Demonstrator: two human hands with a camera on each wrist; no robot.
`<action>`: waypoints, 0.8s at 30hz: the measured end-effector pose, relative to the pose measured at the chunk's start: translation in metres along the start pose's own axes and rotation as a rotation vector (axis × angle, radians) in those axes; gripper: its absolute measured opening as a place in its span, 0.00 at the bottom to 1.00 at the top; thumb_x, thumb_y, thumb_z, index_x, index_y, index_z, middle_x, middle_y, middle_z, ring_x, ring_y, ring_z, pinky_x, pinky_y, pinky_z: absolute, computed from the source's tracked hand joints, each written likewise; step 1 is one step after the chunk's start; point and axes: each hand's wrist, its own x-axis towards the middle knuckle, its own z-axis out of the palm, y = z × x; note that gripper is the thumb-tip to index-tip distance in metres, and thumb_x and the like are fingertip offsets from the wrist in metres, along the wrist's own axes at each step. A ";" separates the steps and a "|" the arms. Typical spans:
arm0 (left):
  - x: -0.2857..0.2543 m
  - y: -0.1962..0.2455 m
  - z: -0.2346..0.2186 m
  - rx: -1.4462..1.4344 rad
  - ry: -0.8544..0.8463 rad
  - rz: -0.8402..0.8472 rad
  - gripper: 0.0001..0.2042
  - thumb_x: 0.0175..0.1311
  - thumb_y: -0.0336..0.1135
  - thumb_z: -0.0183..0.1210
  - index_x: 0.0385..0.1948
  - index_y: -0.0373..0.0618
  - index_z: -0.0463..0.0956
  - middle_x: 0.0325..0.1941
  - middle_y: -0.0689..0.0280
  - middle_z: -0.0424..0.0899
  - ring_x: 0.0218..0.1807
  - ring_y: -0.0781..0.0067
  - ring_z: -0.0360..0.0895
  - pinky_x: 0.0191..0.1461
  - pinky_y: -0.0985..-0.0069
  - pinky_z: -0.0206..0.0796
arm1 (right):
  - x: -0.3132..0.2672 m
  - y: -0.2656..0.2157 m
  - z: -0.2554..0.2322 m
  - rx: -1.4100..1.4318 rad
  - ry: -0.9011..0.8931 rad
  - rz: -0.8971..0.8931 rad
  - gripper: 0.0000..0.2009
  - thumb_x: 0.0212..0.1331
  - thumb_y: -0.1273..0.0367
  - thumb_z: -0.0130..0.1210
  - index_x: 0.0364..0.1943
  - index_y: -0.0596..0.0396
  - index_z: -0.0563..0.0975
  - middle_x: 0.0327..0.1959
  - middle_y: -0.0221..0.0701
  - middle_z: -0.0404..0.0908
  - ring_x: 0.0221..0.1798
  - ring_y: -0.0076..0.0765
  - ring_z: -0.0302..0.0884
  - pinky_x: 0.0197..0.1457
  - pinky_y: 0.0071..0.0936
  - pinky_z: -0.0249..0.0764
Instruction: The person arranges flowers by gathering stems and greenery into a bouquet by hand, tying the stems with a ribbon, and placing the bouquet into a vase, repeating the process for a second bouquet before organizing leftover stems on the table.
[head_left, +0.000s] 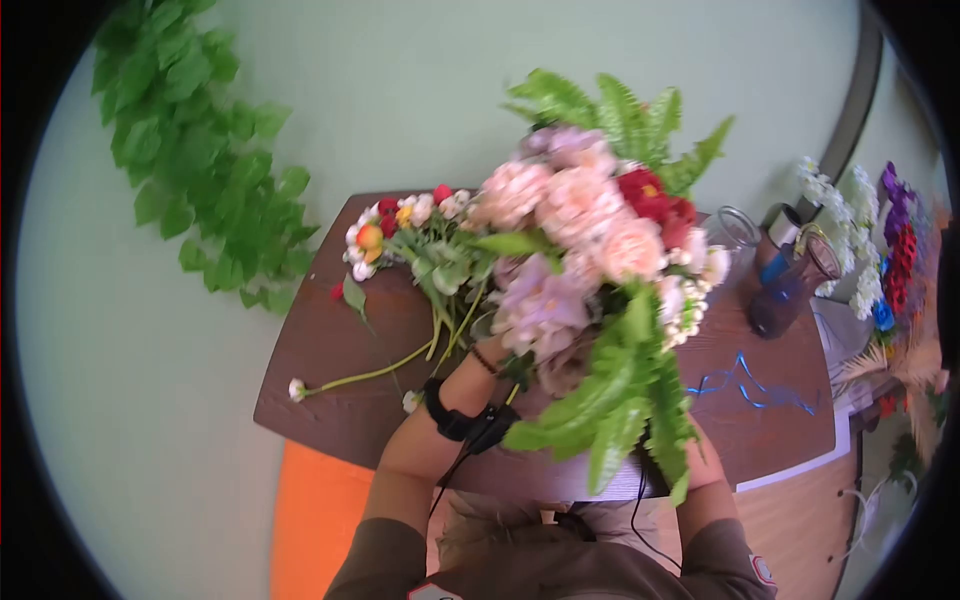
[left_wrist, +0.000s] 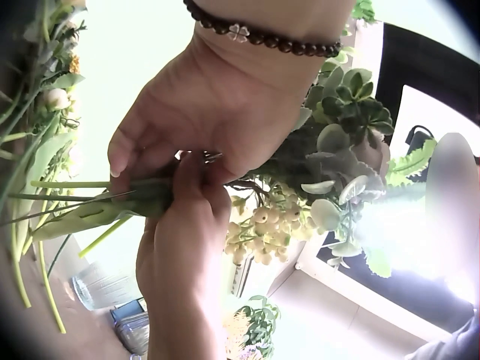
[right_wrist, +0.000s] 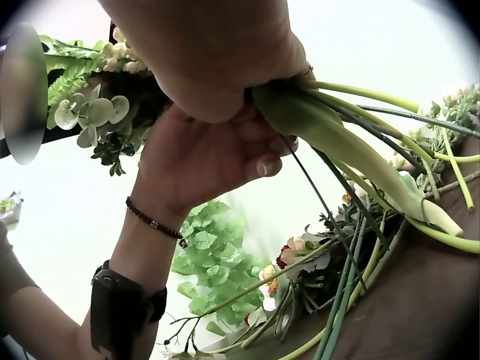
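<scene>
A large bouquet of pink, lilac and red flowers with fern leaves [head_left: 585,215] hides both hands in the head view. In the left wrist view, my left hand [left_wrist: 214,105], wearing a beaded bracelet, curls its fingers round the bundled stems [left_wrist: 97,213] from above. My right hand [left_wrist: 184,251] pinches the same bundle from below, its fingertips against the left hand. Seen from the right wrist, my right hand [right_wrist: 225,64] grips the bundle beside a broad pale green leaf [right_wrist: 352,154], with my left hand [right_wrist: 206,154] close against it and its fingers curled.
Loose flowers [head_left: 420,215] and long stems [head_left: 370,373] lie on the left of the brown table [head_left: 325,345]. At its right stand a clear glass jar [head_left: 733,235] and a dark glass vase [head_left: 790,295]. Blue ribbon [head_left: 750,385] lies near them. Leafy vines [head_left: 190,140] hang on the wall.
</scene>
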 end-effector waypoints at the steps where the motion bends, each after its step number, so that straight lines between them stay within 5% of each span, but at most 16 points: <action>1: -0.001 0.000 0.004 -0.023 0.024 -0.009 0.20 0.57 0.35 0.56 0.52 0.41 0.67 0.53 0.60 0.73 0.53 0.64 0.71 0.56 0.70 0.64 | -0.009 -0.010 0.001 0.014 0.005 0.003 0.11 0.67 0.68 0.42 0.49 0.56 0.66 0.40 0.28 0.68 0.43 0.25 0.64 0.48 0.24 0.62; 2: 0.010 -0.001 0.007 -0.043 0.048 -0.015 0.20 0.57 0.35 0.56 0.52 0.41 0.67 0.53 0.60 0.73 0.54 0.64 0.71 0.56 0.70 0.64 | 0.054 -0.023 0.016 0.028 0.011 0.003 0.10 0.67 0.68 0.42 0.48 0.56 0.66 0.39 0.28 0.68 0.42 0.25 0.64 0.47 0.24 0.62; 3: -0.014 0.002 0.010 -0.063 0.071 -0.019 0.20 0.57 0.35 0.56 0.52 0.41 0.67 0.53 0.60 0.73 0.54 0.64 0.71 0.56 0.70 0.64 | 0.036 -0.027 0.002 0.040 0.018 0.002 0.10 0.67 0.68 0.42 0.47 0.57 0.66 0.37 0.28 0.68 0.41 0.25 0.64 0.46 0.23 0.62; 4: -0.013 0.002 0.013 -0.082 0.090 -0.021 0.21 0.57 0.35 0.56 0.52 0.41 0.66 0.53 0.60 0.73 0.54 0.64 0.71 0.57 0.70 0.64 | 0.174 -0.047 0.050 0.051 0.028 0.001 0.09 0.67 0.68 0.42 0.47 0.57 0.66 0.36 0.28 0.67 0.40 0.24 0.64 0.44 0.23 0.62; 5: -0.020 0.005 0.012 -0.101 0.106 -0.022 0.21 0.57 0.35 0.56 0.52 0.41 0.66 0.54 0.60 0.73 0.54 0.64 0.71 0.57 0.70 0.64 | 0.178 -0.055 0.050 0.059 0.041 -0.001 0.09 0.67 0.69 0.42 0.46 0.57 0.66 0.35 0.27 0.67 0.38 0.24 0.64 0.43 0.23 0.62; 7: -0.002 0.035 0.014 0.840 0.139 0.417 0.25 0.57 0.37 0.57 0.53 0.34 0.62 0.44 0.50 0.77 0.47 0.55 0.76 0.50 0.66 0.68 | 0.210 -0.067 0.049 0.070 0.077 -0.004 0.08 0.67 0.69 0.42 0.45 0.58 0.66 0.33 0.27 0.67 0.36 0.24 0.63 0.41 0.22 0.62; 8: 0.008 0.021 0.011 0.911 0.089 0.183 0.27 0.58 0.39 0.56 0.50 0.25 0.60 0.30 0.43 0.77 0.36 0.45 0.77 0.40 0.61 0.70 | 0.211 -0.069 0.038 0.073 0.100 -0.005 0.08 0.67 0.69 0.42 0.44 0.58 0.66 0.32 0.27 0.66 0.35 0.24 0.63 0.39 0.22 0.62; 9: 0.013 0.040 0.016 0.854 0.147 -0.169 0.17 0.57 0.35 0.56 0.45 0.37 0.68 0.30 0.50 0.79 0.36 0.52 0.78 0.40 0.65 0.69 | 0.203 -0.084 0.046 0.074 0.124 -0.007 0.07 0.67 0.69 0.42 0.43 0.58 0.66 0.31 0.27 0.66 0.34 0.23 0.63 0.38 0.22 0.62; 12: 0.012 0.045 0.011 0.768 0.284 -0.178 0.22 0.59 0.41 0.57 0.47 0.29 0.67 0.25 0.50 0.80 0.27 0.52 0.79 0.32 0.63 0.69 | 0.235 -0.099 0.041 0.071 0.203 -0.010 0.07 0.67 0.70 0.42 0.41 0.59 0.67 0.28 0.26 0.65 0.30 0.23 0.63 0.34 0.21 0.62; 17: -0.002 0.048 -0.024 0.911 0.378 -0.169 0.24 0.58 0.43 0.57 0.48 0.31 0.69 0.29 0.49 0.81 0.32 0.55 0.80 0.37 0.67 0.70 | 0.239 -0.126 0.046 0.346 0.228 0.011 0.07 0.67 0.71 0.41 0.43 0.61 0.65 0.28 0.28 0.64 0.30 0.23 0.62 0.34 0.22 0.63; 19: -0.010 0.051 -0.046 0.816 0.494 -0.283 0.20 0.58 0.47 0.54 0.31 0.31 0.72 0.30 0.43 0.78 0.37 0.43 0.76 0.45 0.56 0.67 | 0.237 -0.133 0.049 0.371 0.219 0.009 0.07 0.67 0.70 0.41 0.43 0.61 0.65 0.28 0.28 0.64 0.30 0.24 0.62 0.34 0.23 0.63; 21: -0.018 0.044 -0.072 0.928 0.621 -0.389 0.20 0.58 0.46 0.55 0.29 0.30 0.72 0.32 0.43 0.78 0.38 0.43 0.76 0.45 0.56 0.67 | 0.235 -0.139 0.052 0.341 0.227 0.048 0.08 0.67 0.69 0.42 0.43 0.61 0.64 0.28 0.28 0.63 0.30 0.24 0.62 0.35 0.23 0.64; 23: -0.027 0.030 -0.095 1.020 0.751 -0.411 0.21 0.57 0.45 0.57 0.41 0.32 0.75 0.26 0.50 0.81 0.30 0.56 0.80 0.37 0.68 0.70 | 0.235 -0.138 0.052 0.349 0.211 0.009 0.09 0.67 0.69 0.42 0.43 0.61 0.64 0.28 0.28 0.63 0.30 0.24 0.61 0.35 0.23 0.64; 24: -0.031 0.027 -0.105 1.114 0.745 -0.449 0.21 0.57 0.45 0.57 0.39 0.31 0.75 0.30 0.48 0.80 0.36 0.52 0.78 0.43 0.65 0.69 | 0.236 -0.137 0.051 0.355 0.187 -0.028 0.09 0.67 0.69 0.42 0.43 0.61 0.64 0.28 0.28 0.63 0.29 0.23 0.61 0.35 0.23 0.65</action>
